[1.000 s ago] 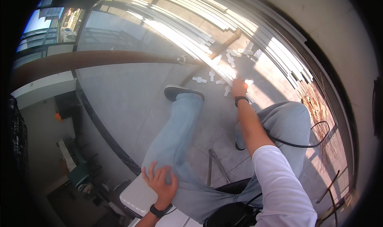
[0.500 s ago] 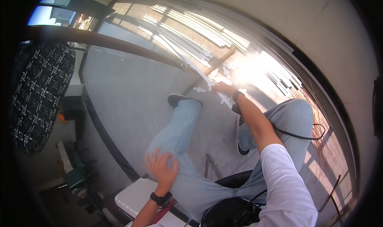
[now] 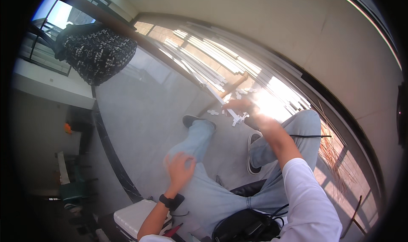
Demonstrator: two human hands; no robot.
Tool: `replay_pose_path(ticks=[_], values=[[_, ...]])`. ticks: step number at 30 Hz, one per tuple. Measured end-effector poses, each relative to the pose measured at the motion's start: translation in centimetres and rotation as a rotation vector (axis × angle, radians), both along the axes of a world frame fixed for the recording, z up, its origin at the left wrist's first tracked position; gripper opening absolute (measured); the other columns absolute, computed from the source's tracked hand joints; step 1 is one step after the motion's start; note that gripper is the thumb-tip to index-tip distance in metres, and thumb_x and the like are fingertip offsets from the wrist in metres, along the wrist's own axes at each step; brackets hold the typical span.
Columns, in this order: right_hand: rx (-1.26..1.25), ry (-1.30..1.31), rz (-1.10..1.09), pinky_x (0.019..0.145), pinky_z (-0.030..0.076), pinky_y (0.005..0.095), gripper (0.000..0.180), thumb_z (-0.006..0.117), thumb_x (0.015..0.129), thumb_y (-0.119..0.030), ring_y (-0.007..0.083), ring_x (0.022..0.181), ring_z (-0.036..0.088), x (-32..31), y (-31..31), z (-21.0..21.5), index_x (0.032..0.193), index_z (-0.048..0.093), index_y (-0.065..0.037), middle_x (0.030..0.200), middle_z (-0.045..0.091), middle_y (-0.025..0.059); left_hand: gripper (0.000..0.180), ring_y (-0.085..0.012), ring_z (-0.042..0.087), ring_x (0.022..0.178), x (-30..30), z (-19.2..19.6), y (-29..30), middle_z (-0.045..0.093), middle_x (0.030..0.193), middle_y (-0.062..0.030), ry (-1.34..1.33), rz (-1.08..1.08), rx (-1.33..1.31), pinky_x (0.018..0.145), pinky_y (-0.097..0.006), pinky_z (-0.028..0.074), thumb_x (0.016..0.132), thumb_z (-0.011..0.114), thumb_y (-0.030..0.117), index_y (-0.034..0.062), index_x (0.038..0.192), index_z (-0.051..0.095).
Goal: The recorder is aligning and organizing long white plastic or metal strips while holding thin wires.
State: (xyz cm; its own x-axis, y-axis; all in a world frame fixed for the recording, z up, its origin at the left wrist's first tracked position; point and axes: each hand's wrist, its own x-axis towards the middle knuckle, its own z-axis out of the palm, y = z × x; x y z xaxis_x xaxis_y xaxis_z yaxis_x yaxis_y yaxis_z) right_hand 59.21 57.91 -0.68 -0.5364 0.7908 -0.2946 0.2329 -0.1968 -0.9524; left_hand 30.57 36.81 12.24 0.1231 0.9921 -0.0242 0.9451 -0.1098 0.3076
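Out in front, my right hand is closed around the near part of a long, narrow white strip, which slants away to the far left. Glare and the hand itself hide part of the grip. Small white cross-shaped pieces lie on the grey floor around it, and another white connector shows just below the hand. My left hand lies loosely over my left knee, slightly blurred, with its fingers apart and nothing in it.
Bundles of long white strips lie along the far wall in bright sun. A wooden stick crosses the floor beside them. Thin brown rods are at right. A white case stands near left. Dark woven fabric hangs upper left.
The whole view has shifted and tilted. The woven fabric now appears higher and further right. My right hand stays on the strip; my left hand remains on the knee, its fingers less spread.
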Motion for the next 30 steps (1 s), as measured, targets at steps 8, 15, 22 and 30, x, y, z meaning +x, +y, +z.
replay_pose_path(ticks=[8,15,22,30], values=[[-0.543,0.086,0.092,0.056,0.051,0.0268,0.044,0.061,0.089,-0.052,0.0111,0.069,0.062,0.8,2.6,-3.0,0.091,0.063,-0.008,0.08,0.065,0.002,0.057,-0.0218,0.055,0.116,8.5,-8.5,14.1,0.062,0.119,-0.0153,-0.818,0.128,-0.862,0.098,-0.039,0.042,0.096,0.054,0.043,-0.0026,0.13,0.051],[-0.288,0.255,0.202,0.034,0.035,0.0207,0.057,0.048,0.092,-0.063,0.006,0.044,0.046,1.2,3.6,-7.2,0.096,0.064,-0.008,0.075,0.062,0.0024,0.044,-0.0222,0.051,0.117,11.7,-16.6,19.4,0.057,0.106,-0.0074,-1.335,0.323,-0.862,0.098,-0.054,0.04,0.09,0.064,0.045,0.0077,0.109,0.05],[-0.712,0.316,-0.131,0.053,0.047,0.0316,0.058,0.058,0.088,-0.056,0.0176,0.059,0.059,-0.7,6.4,-23.5,0.091,0.066,0.001,0.071,0.063,0.0073,0.026,-0.0178,0.06,0.095,14.2,-17.3,19.9,0.059,0.102,-0.0099,-1.485,0.646,-0.795,0.09,-0.039,0.052,0.092,0.062,0.013,0.0021,0.111,0.048],[-0.234,-0.486,-0.45,0.088,0.049,0.0452,0.046,0.059,0.08,-0.034,0.0428,0.103,0.061,-2.6,11.0,-37.5,0.104,0.063,0.006,0.106,0.064,0.0297,0.029,-0.0188,0.057,0.092,15.7,-15.3,19.4,0.052,0.097,-0.0096,-1.642,0.725,-0.954,0.089,-0.041,0.053,0.09,0.055,0.003,0.0031,0.115,0.039]])
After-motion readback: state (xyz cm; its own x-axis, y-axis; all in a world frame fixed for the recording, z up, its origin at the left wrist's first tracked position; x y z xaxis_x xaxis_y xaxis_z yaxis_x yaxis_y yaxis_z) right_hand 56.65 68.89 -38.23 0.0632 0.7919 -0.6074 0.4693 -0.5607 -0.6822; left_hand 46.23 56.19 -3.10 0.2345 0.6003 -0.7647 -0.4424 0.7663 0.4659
